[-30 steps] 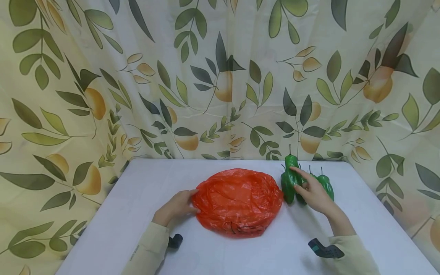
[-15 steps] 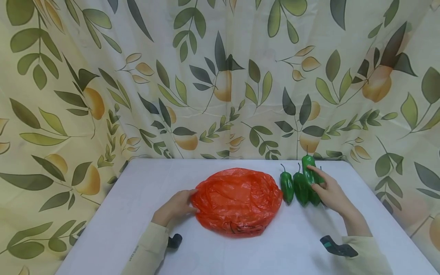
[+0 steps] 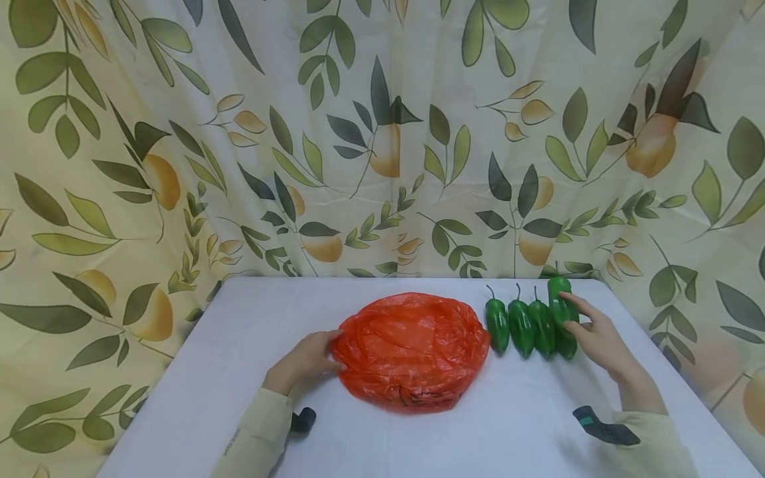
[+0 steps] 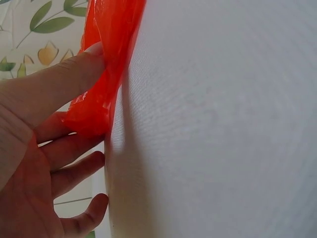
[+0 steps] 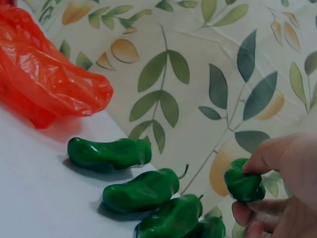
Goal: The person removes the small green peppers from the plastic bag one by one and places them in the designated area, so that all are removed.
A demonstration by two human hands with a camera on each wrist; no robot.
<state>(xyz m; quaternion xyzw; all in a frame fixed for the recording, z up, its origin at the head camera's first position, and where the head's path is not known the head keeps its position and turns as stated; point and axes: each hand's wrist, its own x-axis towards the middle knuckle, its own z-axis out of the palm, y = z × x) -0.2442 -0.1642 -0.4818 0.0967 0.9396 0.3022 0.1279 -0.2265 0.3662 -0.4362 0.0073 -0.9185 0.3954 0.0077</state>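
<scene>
A crumpled red plastic bag (image 3: 412, 352) lies spread on the white table. My left hand (image 3: 307, 362) holds its left edge; in the left wrist view the bag's edge (image 4: 106, 64) runs between the thumb and the nearer fingers, while the other fingers hang loosely curled. Right of the bag, my right hand (image 3: 600, 338) pinches a green pepper (image 3: 558, 299) between thumb and fingers. That pepper (image 5: 242, 181) is raised above the table in the right wrist view. Several green peppers lie side by side below and to its left, among them the leftmost green pepper (image 3: 497, 325).
The white table (image 3: 418, 445) ends at a back edge just behind the peppers. A curtain (image 3: 382, 133) printed with leaves and fruit hangs behind and at both sides. Each wrist wears a black device, such as the right one (image 3: 606, 428).
My right hand has carried the green pepper rightward, from above the leftmost pepper to above the row's right end, uncovering the peppers it passed. The left hand and the bag have stayed put.
</scene>
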